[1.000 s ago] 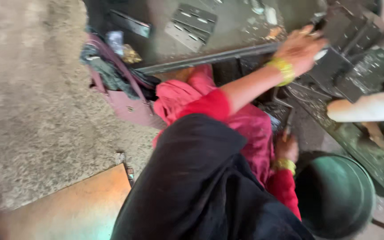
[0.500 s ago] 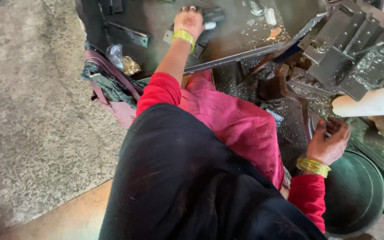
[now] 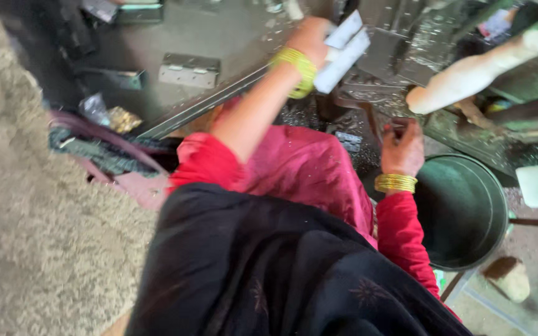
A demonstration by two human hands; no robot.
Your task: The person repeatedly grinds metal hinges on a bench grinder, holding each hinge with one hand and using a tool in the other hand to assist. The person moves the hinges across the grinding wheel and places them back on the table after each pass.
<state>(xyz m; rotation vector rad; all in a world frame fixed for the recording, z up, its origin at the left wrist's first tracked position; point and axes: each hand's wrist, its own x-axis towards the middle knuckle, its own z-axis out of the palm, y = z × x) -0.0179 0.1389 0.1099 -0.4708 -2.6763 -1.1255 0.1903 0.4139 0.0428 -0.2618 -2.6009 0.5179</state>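
My left hand [image 3: 311,38] is raised over the dark metal worktable [image 3: 231,43] and grips flat grey metal hinge plates [image 3: 344,51], held up near the press machine [image 3: 406,43]. A yellow bangle sits on that wrist. My right hand [image 3: 403,148], with gold bangles, is lower down by the machine's littered base. Its fingers curl over a small dark part, and the blur hides whether they grip it. Red sleeves and a black cloth cover my lap.
A grey hinge [image 3: 188,68] lies on the worktable. A pale cream lever handle [image 3: 474,71] juts out at the upper right. A dark round bucket [image 3: 462,211] stands under my right hand. A pink bag [image 3: 126,180] lies on the grey floor, left. A stone [image 3: 509,277] rests at lower right.
My left hand has swung from the table's far left towards the machine, now carrying hinge plates. My right hand stays near the bucket, its fingers more curled.
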